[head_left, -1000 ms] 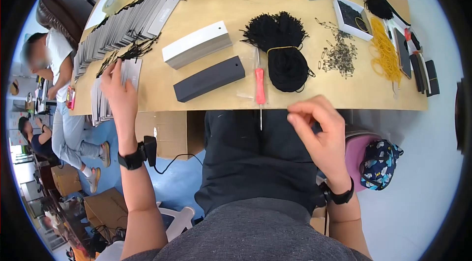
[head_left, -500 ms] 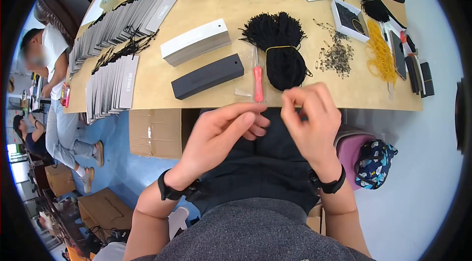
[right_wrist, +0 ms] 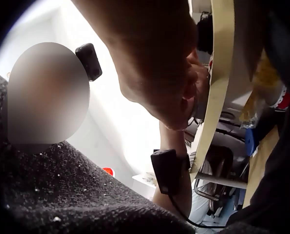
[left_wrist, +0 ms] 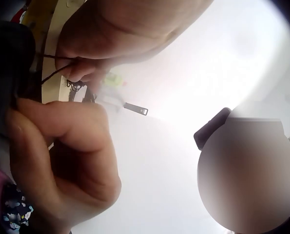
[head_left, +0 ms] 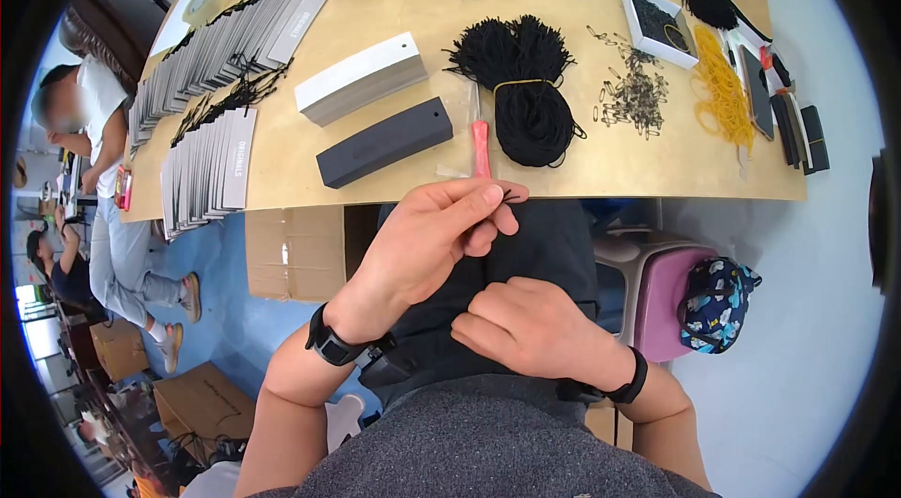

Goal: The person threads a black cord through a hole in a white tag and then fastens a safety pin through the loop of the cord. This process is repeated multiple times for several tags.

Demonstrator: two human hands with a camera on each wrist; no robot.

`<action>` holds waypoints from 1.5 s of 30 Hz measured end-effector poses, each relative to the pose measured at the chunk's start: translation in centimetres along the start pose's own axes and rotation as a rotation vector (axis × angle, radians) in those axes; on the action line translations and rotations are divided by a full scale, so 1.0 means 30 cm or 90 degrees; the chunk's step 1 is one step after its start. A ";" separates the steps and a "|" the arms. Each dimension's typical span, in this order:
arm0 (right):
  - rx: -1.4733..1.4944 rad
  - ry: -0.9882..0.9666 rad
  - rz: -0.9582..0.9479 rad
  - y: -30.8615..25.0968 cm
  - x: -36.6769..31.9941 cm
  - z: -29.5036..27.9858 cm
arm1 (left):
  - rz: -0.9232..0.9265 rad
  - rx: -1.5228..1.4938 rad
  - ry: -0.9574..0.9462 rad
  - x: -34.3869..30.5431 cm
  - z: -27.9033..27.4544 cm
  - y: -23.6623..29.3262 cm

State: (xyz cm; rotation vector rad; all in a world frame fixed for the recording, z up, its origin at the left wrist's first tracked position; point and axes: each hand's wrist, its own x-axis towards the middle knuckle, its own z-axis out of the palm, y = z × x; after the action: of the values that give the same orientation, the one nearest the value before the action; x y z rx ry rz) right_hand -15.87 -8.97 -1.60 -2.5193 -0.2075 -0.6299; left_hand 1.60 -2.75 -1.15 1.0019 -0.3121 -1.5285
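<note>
My left hand [head_left: 432,240] is raised just before the table's front edge and pinches a thin black string [head_left: 507,195] between thumb and forefinger. In the left wrist view the black string [left_wrist: 55,73] runs from those fingertips toward my right hand [left_wrist: 62,161] below. My right hand [head_left: 530,324] lies low on my lap with fingers curled, gripping the string's other end. On the wooden table [head_left: 282,160] just ahead lie a red-handled awl [head_left: 481,146] and a big bundle of black strings [head_left: 526,90].
A dark tag stack [head_left: 385,141] and a white tag stack [head_left: 357,80] lie centre-left, with rows of strung tags [head_left: 211,169] further left. Safety pins [head_left: 633,94] and yellow rubber bands [head_left: 723,85] lie to the right. A pink stool [head_left: 657,291] carries a patterned bag [head_left: 718,301]. Seated person [head_left: 94,122] at left.
My left hand left the tag rows at the left, came to the middle and took the string. My right hand dropped from table-edge height down to my lap.
</note>
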 end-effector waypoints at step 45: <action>-0.289 0.195 0.454 0.406 -0.026 -0.237 | 0.175 0.261 0.095 -0.080 0.007 -0.031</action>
State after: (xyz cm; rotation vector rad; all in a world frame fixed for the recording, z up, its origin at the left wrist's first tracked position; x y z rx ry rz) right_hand -16.11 -23.09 -2.23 -2.5913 0.9978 -0.7960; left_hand 0.58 -0.41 -0.70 1.3251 -0.6466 -1.1562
